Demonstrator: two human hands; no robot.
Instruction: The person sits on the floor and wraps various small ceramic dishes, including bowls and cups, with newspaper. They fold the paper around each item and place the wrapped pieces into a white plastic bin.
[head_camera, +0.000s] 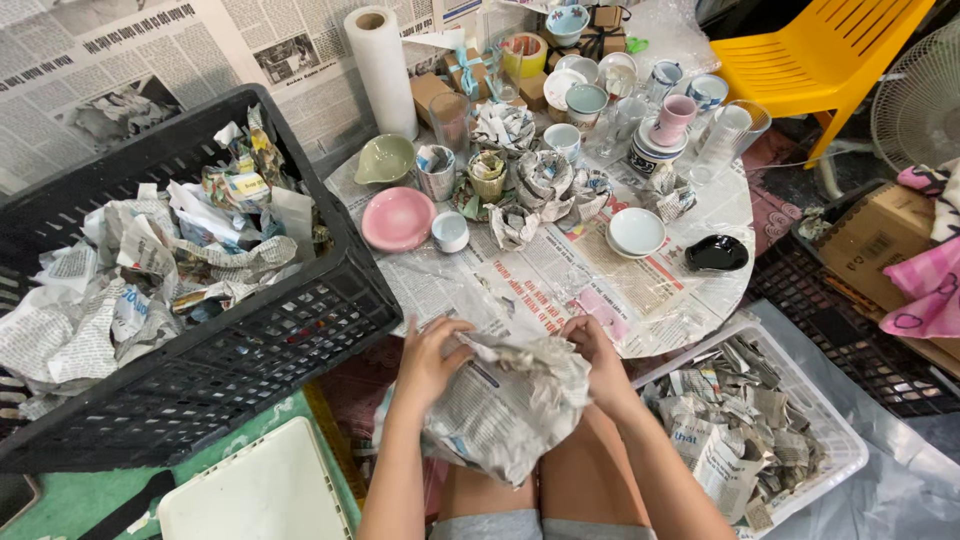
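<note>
Over my lap, near the tabletop (650, 320), both hands pinch the newspaper bundle (505, 405); left hand (432, 358) steadies, right hand (595, 352) should fold loose edges snugly, never crushing.

A bare strip of table (560, 285) lies open between the black crate (300, 330) and white basket (830, 430).

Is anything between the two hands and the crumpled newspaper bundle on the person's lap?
Nothing visible. The left hand and the right hand both rest directly on the top of the crumpled newspaper bundle, one at each upper corner, fingers pressed into the paper. What the paper wraps is hidden.
</note>
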